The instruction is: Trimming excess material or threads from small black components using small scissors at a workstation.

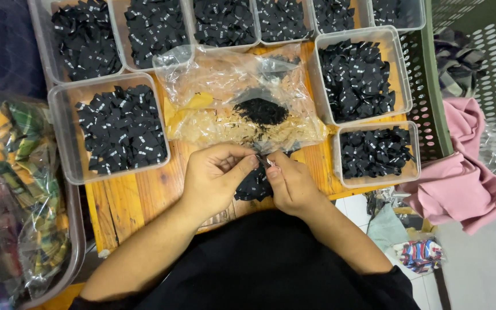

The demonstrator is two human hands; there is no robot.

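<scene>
Both hands, left [213, 175] and right [291, 183], pinch shut on small black labels [254, 185] low over the bench [127, 201], below a bag [236, 97]; light, floppy stuff, probably best nipped by an edge

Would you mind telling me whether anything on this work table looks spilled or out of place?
Mostly tidy: the black labels sit sorted in clear tubs. One odd spot: a crumpled plastic bag lies open mid-table, a small heap of labels loose inside it. Both hands, left hand and right hand, pinch labels over another loose pile.
</scene>
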